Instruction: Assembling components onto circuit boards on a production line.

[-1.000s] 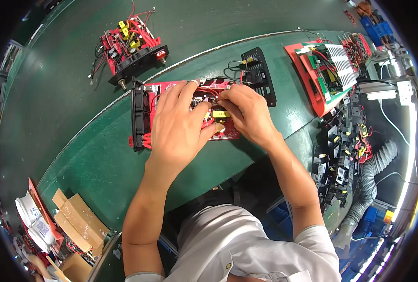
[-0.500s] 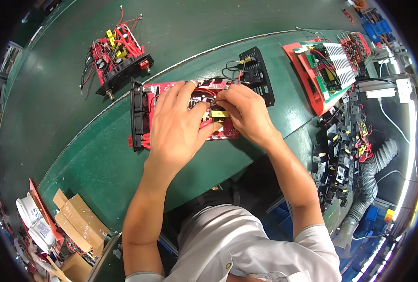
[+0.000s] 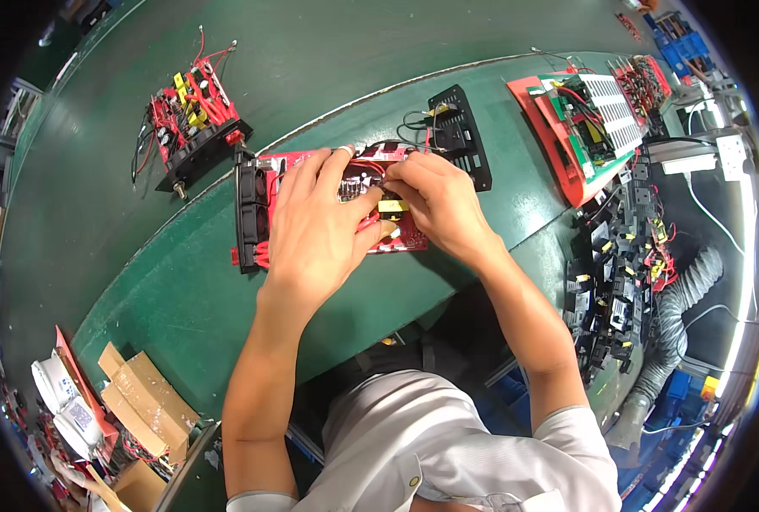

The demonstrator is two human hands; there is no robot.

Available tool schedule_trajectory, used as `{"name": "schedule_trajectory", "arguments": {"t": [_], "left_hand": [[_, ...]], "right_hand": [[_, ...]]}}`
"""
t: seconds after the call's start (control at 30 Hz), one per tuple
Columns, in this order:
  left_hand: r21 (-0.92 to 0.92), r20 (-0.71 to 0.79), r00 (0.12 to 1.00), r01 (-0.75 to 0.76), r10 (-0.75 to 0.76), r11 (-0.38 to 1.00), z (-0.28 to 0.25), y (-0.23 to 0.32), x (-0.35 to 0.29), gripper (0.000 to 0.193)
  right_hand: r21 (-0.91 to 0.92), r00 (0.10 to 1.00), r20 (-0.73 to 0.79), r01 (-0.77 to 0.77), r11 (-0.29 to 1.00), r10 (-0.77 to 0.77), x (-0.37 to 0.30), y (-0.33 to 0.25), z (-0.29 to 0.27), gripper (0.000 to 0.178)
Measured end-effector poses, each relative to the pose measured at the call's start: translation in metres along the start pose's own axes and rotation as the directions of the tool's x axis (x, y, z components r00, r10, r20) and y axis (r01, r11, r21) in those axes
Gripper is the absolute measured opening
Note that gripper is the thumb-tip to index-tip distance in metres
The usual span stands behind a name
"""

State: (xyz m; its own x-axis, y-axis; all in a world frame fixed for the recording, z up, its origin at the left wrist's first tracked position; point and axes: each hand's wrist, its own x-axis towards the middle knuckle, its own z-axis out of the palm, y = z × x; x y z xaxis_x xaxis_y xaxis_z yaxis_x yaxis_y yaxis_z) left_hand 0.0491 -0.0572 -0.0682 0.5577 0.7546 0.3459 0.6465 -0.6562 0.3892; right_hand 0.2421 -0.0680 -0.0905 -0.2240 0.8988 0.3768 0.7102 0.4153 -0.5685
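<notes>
— While both hands sit on top of it, how much of the red circuit board [image 3: 396, 239] at the centre of the frame can you make out?

— Little. The left hand [image 3: 315, 226] lies flat across its middle and hides most of the parts there. A black fan block [image 3: 250, 215] shows at the board's left end, and red wires [image 3: 264, 252] poke out under the palm.

— And the right hand [image 3: 443, 205]?

— Its fingertips are pinched together, meeting the left thumb over a small yellow part [image 3: 392, 206] on the board. Whether they grasp that part or a wire beside it, I cannot tell. The left hand presses rather than clasps anything I can see.

— Any containers?

— Cardboard boxes [image 3: 140, 397] at the lower left, cut off by the rim; their contents are a blur. At the right edge a rack [image 3: 618, 273] holds many small black parts.

— What else lies about?

— A black vented panel [image 3: 459, 136] just above the right hand, joined to the board by wires. A second red board [image 3: 193, 115] sits at the upper left on the green belt [image 3: 328, 51], well apart. Another red unit with a white grille [image 3: 584, 115] lies at the upper right.
</notes>
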Motion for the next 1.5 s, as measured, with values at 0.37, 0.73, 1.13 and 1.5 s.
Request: {"name": "schedule_trajectory", "arguments": {"t": [0.37,0.73,1.13,1.5], "left_hand": [[0.035,0.053,0.999,-0.005,0.003,0.999,0.001,0.001,-0.002,0.03],[-0.132,0.086,0.879,0.477,-0.47,0.869,-0.056,-0.068,-0.025,0.078],[-0.474,-0.054,0.807,0.498,-0.588,0.727,0.004,-0.107,0.074,0.071],[-0.243,-0.373,0.759,0.475,-0.534,0.846,0.0,-0.186,0.122,0.088]], "right_hand": [[0.048,0.996,-0.022,-0.083,0.995,0.084,0.001,-0.022,-0.013,0.015],[0.747,0.982,0.187,-0.141,0.649,-0.002,-0.12,-0.176,-0.2,0.023],[0.439,0.398,0.898,-0.837,0.328,-0.188,-0.009,-0.217,-0.207,0.025],[0.934,0.862,0.34,-0.264,0.24,-0.376,-0.069,-0.194,-0.203,0.021]]}}
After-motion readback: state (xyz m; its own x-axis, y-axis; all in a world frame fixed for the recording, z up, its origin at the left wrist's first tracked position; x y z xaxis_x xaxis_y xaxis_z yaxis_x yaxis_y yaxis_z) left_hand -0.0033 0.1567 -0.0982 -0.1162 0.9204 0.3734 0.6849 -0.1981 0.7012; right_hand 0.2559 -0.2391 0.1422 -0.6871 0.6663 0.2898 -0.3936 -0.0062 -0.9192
